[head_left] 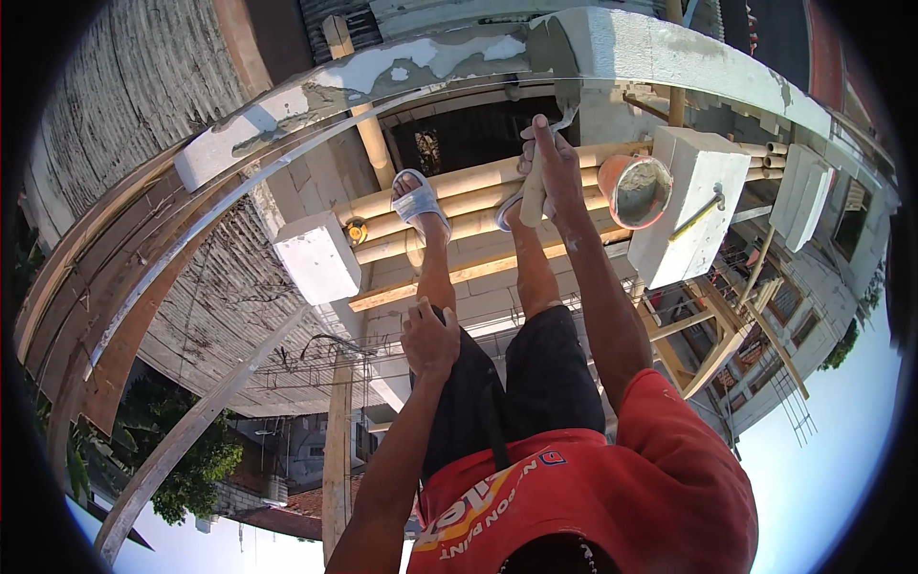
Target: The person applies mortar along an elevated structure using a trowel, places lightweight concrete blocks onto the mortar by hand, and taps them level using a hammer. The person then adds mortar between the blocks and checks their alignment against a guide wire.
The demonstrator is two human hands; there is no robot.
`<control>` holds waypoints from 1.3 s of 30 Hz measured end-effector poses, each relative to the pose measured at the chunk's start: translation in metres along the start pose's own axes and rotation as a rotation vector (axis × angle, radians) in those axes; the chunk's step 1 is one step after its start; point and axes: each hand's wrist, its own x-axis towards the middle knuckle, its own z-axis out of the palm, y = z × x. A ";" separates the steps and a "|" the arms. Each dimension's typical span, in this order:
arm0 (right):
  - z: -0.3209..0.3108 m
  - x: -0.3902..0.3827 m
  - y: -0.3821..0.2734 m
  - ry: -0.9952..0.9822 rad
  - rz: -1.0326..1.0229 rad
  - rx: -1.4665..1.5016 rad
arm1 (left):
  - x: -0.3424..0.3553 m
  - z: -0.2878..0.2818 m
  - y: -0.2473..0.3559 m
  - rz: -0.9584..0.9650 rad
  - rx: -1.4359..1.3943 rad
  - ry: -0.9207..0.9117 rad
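Observation:
My right hand [555,167] is closed on a trowel with a pale handle [532,201]; its metal blade [566,91] is raised against a grey mortar-smeared part of the white beam [660,38] above. My left hand [428,335] rests at my left thigh, fingers bent round something dark that I cannot make out. A red-orange bucket of grey mortar [639,189] sits right of my right hand, beside a white block [688,153] bearing a hammer-like tool with a yellow handle [696,215].
My sandalled feet [416,203] stand on bamboo poles [469,187] high up. A small yellow-and-black item [357,231] lies by the left white block [316,258]. Timber scaffolding [717,344], rebar [306,359], a leaning plank [191,440] and more blocks [798,196] surround me.

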 end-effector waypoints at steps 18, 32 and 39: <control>-0.117 -0.112 -0.125 -0.164 -0.336 -1.095 | -0.002 -0.002 0.008 -0.038 -0.051 -0.024; -0.102 0.025 -0.277 -0.329 -1.138 -2.148 | -0.007 0.011 0.015 -0.079 -0.082 0.003; -0.121 -0.024 -0.347 -0.460 -1.121 -2.203 | -0.007 0.015 0.014 -0.067 -0.121 0.043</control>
